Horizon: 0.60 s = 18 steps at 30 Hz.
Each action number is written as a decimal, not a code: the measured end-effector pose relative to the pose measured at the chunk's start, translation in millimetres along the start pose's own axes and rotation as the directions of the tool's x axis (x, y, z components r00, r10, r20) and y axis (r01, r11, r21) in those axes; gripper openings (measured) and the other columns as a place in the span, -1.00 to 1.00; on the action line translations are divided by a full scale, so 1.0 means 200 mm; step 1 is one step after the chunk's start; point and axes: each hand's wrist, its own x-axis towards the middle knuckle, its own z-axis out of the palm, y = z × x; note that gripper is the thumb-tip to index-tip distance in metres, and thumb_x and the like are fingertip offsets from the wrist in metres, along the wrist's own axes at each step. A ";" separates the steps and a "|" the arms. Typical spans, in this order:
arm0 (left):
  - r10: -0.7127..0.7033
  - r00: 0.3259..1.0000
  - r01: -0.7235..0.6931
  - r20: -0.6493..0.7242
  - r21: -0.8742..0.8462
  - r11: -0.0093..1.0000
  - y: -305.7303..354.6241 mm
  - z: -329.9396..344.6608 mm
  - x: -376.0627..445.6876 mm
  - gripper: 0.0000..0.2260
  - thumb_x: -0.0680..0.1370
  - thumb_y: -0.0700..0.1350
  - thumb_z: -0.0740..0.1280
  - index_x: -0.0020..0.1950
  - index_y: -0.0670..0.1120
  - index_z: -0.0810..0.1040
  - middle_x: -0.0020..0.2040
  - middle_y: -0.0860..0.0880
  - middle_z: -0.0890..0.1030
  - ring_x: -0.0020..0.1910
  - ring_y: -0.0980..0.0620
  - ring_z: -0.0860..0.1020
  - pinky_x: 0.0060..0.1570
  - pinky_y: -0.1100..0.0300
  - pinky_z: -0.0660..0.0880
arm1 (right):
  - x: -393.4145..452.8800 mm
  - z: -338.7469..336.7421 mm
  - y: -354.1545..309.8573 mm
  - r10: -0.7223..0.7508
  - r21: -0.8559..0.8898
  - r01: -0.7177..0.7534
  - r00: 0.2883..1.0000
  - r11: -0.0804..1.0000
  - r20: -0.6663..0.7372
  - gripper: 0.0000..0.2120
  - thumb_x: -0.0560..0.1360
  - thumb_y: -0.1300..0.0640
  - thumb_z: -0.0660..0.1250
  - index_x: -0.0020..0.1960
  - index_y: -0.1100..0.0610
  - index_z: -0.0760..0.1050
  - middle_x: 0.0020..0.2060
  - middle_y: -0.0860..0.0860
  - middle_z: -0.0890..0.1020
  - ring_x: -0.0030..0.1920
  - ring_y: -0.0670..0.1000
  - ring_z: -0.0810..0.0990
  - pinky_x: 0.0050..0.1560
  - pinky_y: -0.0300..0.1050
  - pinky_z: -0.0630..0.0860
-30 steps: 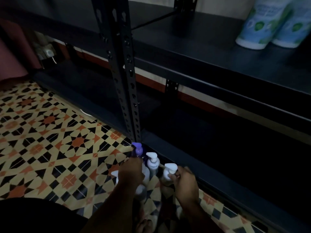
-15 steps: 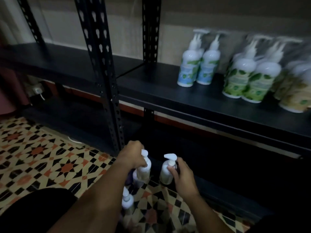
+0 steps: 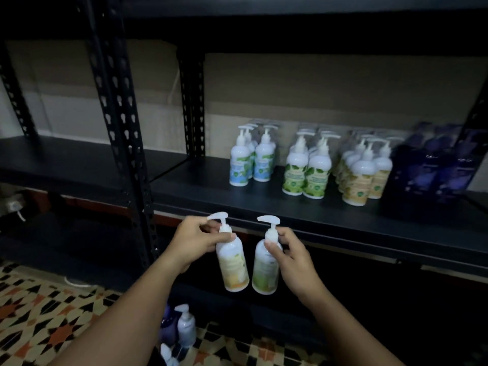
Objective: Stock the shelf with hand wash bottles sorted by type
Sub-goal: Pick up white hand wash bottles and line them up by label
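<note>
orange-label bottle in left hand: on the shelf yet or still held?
Held, not shelved. The left hand grips the orange-label bottle by its neck, base hanging in the air below the shelf edge.

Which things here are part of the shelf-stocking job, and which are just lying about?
Part of the job:
left hand holding orange-label bottle
right hand holding green-label bottle
shelf with sorted bottle groups
bottles on the floor

Lying about:
wall plug
patterned floor tiles
</note>
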 end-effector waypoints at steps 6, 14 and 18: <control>0.093 0.992 -0.106 -0.090 -0.147 0.983 0.08 0.18 -0.05 -0.85 0.51 -0.05 0.55 -0.02 -0.11 0.79 -0.06 -0.10 0.77 0.00 -0.01 0.71 0.13 -0.06 0.60 | 0.01 -0.05 -0.15 0.129 0.286 -0.069 0.972 0.956 -0.197 -0.81 0.61 0.00 0.37 0.01 0.10 0.66 -0.14 -0.01 0.72 -0.10 -0.04 0.68 -0.06 -0.08 0.59; 0.168 0.970 -0.162 -0.174 0.046 0.986 0.02 0.36 -0.08 -0.74 0.69 0.08 0.28 -0.09 0.00 0.65 -0.16 0.00 0.70 -0.17 0.07 0.63 -0.05 0.02 0.53 | -0.02 -0.03 -0.08 0.172 0.195 -0.105 0.915 0.975 -0.365 -0.66 0.63 -0.11 0.28 -0.13 0.13 0.60 -0.32 0.02 0.57 -0.26 -0.01 0.53 -0.13 0.06 0.52; 0.172 0.963 -0.153 -0.205 0.105 0.983 0.03 0.42 -0.13 -0.68 0.71 0.11 0.16 -0.05 -0.06 0.57 -0.13 0.07 0.69 -0.19 0.22 0.59 -0.17 0.26 0.47 | -0.02 -0.02 -0.08 0.167 0.161 -0.114 0.915 0.980 -0.367 -0.54 0.58 -0.22 0.24 -0.11 0.20 0.54 -0.37 0.02 0.49 -0.32 -0.01 0.47 -0.23 0.01 0.47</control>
